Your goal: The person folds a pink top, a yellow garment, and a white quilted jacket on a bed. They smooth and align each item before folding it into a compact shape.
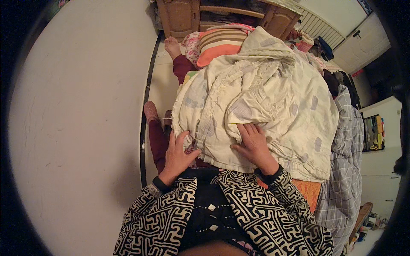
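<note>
A large cream cloth [230, 155] with grey-blue patches and frayed edges lies in wrinkles in front of me, and a folded-over layer bunches up in its middle. At its near left edge is my left hand [176, 157], with thumb and fingers apart around a bit of the border and no firm grip visible. My right hand [255, 147] rests on the cloth beside the folded layer. Its fingers are stretched out, the thumb stands apart, and the fingertips touch the fold.
Beyond the cloth lie a striped cushion [222, 42] and a wooden cabinet [179, 19]. A grey checked quilt [341, 170] hangs at the right. On the left are maroon-trousered legs [157, 143] beside a pale wall [81, 119]. An orange cover [308, 192] shows beneath the cloth.
</note>
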`<state>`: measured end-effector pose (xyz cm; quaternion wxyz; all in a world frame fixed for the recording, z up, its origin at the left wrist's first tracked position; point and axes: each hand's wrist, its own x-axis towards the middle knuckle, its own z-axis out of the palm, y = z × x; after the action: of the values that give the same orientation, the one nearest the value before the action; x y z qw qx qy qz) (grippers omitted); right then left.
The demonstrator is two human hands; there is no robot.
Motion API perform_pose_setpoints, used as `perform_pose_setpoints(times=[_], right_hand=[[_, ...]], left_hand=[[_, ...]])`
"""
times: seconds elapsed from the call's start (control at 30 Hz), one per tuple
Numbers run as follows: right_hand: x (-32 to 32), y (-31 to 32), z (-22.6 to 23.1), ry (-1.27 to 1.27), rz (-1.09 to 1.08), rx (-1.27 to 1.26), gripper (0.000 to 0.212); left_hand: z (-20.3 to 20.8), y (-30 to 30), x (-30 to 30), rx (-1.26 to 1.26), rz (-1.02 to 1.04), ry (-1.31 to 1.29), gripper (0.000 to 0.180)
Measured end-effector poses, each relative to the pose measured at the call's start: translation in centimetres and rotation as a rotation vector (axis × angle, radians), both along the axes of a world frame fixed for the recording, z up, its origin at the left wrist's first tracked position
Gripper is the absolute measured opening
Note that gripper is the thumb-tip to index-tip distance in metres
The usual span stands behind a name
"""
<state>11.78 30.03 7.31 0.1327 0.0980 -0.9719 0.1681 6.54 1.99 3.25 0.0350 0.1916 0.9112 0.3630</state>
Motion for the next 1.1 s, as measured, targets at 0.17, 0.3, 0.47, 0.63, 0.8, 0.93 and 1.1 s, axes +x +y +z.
perform_pose_setpoints(times=[0.17,0.3,0.47,0.63,0.8,0.93,1.1], right_hand=[[0.0,3.2,-2.1,-0.039,-0.130,-0.660,0.040],[2.9,13.5,2.7,0.104,-0.670,-0.757,0.037],[9.8,23.5,6.6,0.494,-0.637,-1.559,0.044],[10.6,21.7,-2.2,0.185,-0.923,-1.511,0.059],[7.8,18.2,-3.3,0.182,-0.900,-0.860,0.051],[4.8,15.1,0.9,0.331,-0.797,0.169,0.042],[0.6,8.5,0.2,-0.062,-0.329,-0.390,0.043]], left_hand=[[0.2,1.2,-0.9,0.012,0.005,0.019,0.049],[0.3,1.1,-0.6,0.115,-0.007,0.009,0.039],[-0.5,1.5,-0.4,0.024,0.068,-0.034,0.045],[-0.9,1.9,-0.5,0.084,0.111,-0.041,0.054],[-0.5,1.9,-0.2,0.115,0.118,0.005,0.056],[-0.7,2.0,-0.2,0.138,0.083,-0.024,0.043],[-1.1,1.7,-0.8,0.177,0.067,-0.027,0.028]])
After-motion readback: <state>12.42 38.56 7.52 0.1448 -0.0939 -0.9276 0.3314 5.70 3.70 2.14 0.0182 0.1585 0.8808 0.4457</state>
